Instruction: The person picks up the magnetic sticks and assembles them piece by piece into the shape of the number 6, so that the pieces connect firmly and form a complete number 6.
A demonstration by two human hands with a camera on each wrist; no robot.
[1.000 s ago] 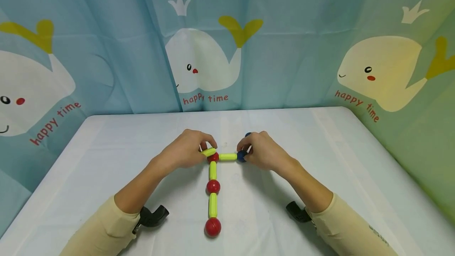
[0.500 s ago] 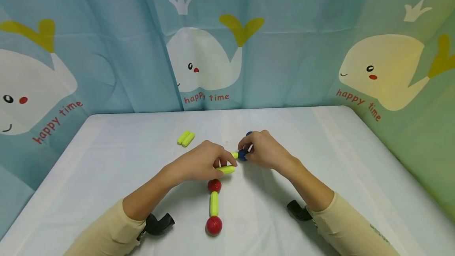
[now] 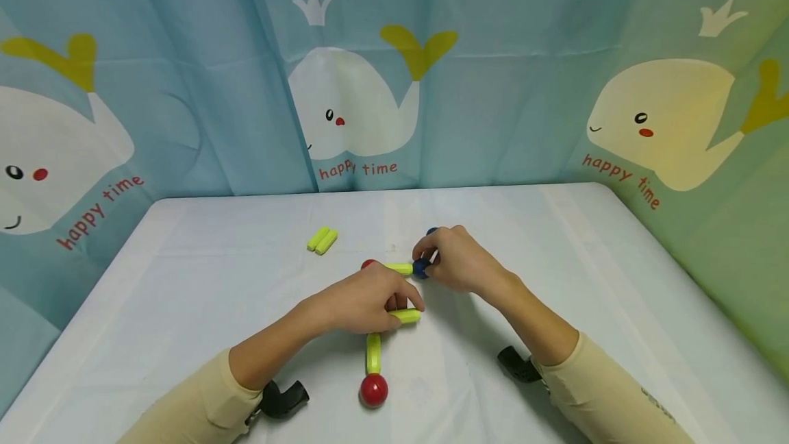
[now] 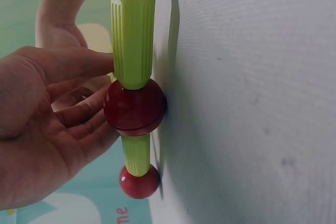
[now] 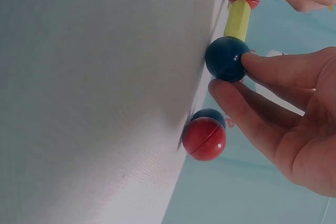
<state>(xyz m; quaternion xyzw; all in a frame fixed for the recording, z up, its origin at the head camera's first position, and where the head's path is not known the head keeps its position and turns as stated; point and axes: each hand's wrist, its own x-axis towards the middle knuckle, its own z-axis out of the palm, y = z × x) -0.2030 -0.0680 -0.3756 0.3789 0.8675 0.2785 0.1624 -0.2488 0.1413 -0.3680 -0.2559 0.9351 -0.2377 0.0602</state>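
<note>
My left hand (image 3: 370,297) pinches a yellow-green ribbed rod (image 3: 408,316) between thumb and fingers. It passes over the middle of a chain of rods and balls. From under that hand a chain rod (image 3: 373,353) runs to the front red ball (image 3: 373,390). In the left wrist view the middle red ball (image 4: 135,107) sits between two rods. My right hand (image 3: 456,259) holds a blue ball (image 5: 227,59) with thumb and fingertips. One cross rod (image 3: 399,268) joins this ball to a far red ball (image 3: 368,263), partly hidden by the left hand.
Two loose yellow-green rods, one of them the right rod (image 3: 327,242), lie side by side at the back left. Behind the right hand sit a loose red ball (image 5: 205,139) and another blue ball (image 5: 209,114). A whale-print curtain (image 3: 511,122) hangs behind the white table (image 3: 524,225).
My left hand has carried its rod from beside the far red ball rightward and toward me, uncovering the two loose rods and covering the middle red ball. The right hand has stayed on the blue ball.
</note>
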